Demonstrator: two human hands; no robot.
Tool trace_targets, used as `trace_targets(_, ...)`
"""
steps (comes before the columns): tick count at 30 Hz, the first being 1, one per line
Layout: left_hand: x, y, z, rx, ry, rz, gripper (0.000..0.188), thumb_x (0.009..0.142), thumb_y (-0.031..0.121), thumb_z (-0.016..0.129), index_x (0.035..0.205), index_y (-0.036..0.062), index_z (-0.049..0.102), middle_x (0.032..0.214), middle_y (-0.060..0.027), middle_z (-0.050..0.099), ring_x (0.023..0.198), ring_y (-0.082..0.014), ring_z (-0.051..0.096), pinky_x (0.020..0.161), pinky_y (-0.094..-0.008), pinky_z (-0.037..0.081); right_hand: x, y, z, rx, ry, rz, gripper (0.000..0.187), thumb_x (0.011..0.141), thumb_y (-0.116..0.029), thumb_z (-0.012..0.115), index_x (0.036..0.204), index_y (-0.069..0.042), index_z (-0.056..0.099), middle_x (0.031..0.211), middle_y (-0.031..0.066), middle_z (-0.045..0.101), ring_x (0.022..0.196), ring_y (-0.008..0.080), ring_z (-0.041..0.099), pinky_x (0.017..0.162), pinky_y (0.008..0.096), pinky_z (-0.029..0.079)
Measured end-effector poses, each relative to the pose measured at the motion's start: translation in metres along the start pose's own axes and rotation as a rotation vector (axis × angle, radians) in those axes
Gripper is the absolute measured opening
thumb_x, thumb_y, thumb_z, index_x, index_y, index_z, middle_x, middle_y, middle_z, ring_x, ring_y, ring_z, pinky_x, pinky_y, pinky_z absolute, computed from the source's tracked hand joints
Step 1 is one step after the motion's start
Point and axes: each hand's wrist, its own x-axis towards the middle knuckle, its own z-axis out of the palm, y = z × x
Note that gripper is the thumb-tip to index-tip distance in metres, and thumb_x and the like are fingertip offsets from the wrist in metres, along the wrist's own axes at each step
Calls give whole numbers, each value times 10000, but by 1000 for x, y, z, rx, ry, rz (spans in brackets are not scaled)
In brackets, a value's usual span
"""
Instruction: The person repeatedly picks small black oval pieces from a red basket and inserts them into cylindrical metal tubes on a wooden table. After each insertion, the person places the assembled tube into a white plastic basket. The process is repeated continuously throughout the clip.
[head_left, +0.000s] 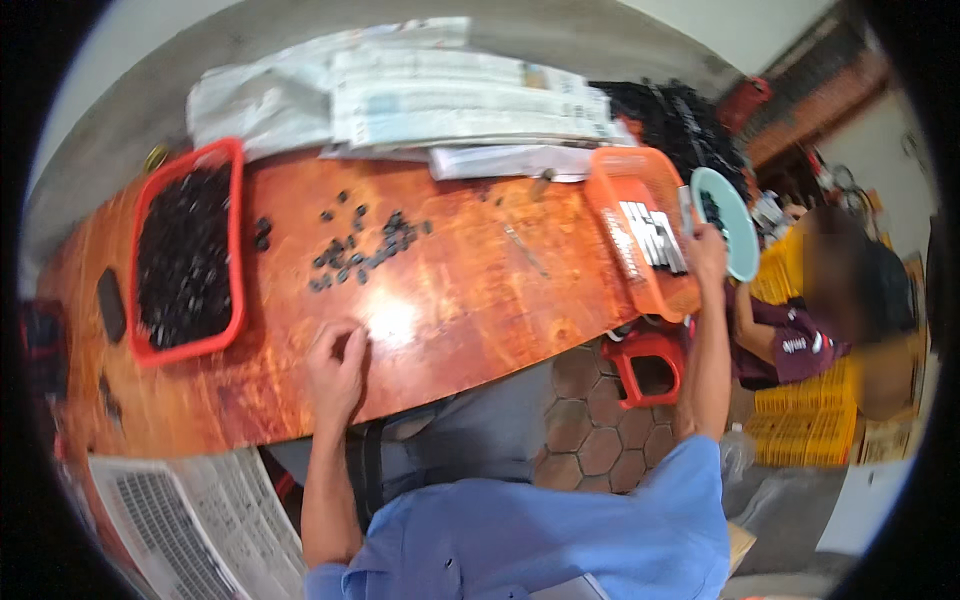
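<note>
My left hand rests at the near edge of the wooden table, fingers loosely curled toward the thumb, with nothing visible in it. Farther up the table, a loose scatter of small black oval pieces lies apart from it. My right arm reaches out to the right. There my right hand is closed between an orange plastic basket and a pale blue bowl. A greyish-white strip shows beside its fingertips, but what they grip is unclear. White bar-shaped pieces lie in the basket; dark pieces sit in the bowl.
A red tray full of black pieces stands on the table's left, a dark oblong block beside it. Newspapers line the back. A red stool, yellow crates and another person in a maroon shirt are at right.
</note>
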Motion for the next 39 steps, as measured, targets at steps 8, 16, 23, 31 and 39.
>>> trace_targets(8, -7, 17, 14, -194, -46, -97, 237, 950, 42, 654, 1182, -7, 663, 1050, -62, 669, 916, -117, 618, 828, -255, 505, -177, -176, -67, 904, -471, -313, 303, 869, -78, 720, 1150, -18, 624, 931, 53, 664, 767, 112, 610, 624, 265, 503)
trace_targets(16, -15, 38, 39, -618, -121, -264, 431, 1033, 115, 566, 1424, -28, 452, 1224, -144, 638, 1085, -192, 655, 954, -347, 552, -306, -273, -1, 904, -558, -772, 430, 831, -192, 803, 1161, -3, 603, 916, 182, 702, 786, 306, 707, 685, 397, 556)
trace_targets(23, -11, 20, 23, -825, -91, -456, 318, 1054, 184, 558, 1301, -10, 509, 1075, -112, 624, 910, -196, 669, 797, -332, 590, -240, -300, 44, 852, -338, -792, 206, 891, -150, 715, 1035, -3, 712, 924, 176, 699, 785, 302, 691, 712, 401, 542)
trace_targets(31, -11, 13, 21, -966, -194, -377, 483, 1037, 123, 556, 1460, -43, 393, 1228, -158, 593, 974, -200, 657, 862, -340, 583, -215, -332, 79, 635, -212, -838, 231, 878, -164, 728, 1072, -40, 699, 971, 172, 681, 872, 386, 673, 742, 461, 534)
trace_targets(39, -14, 14, 16, -987, -206, -401, 552, 1046, 98, 530, 1533, -41, 309, 1279, -182, 577, 1014, -233, 662, 893, -368, 586, -217, -324, 77, 653, -222, -877, 174, 884, -132, 721, 1027, -35, 707, 938, 165, 671, 870, 381, 673, 740, 438, 536)
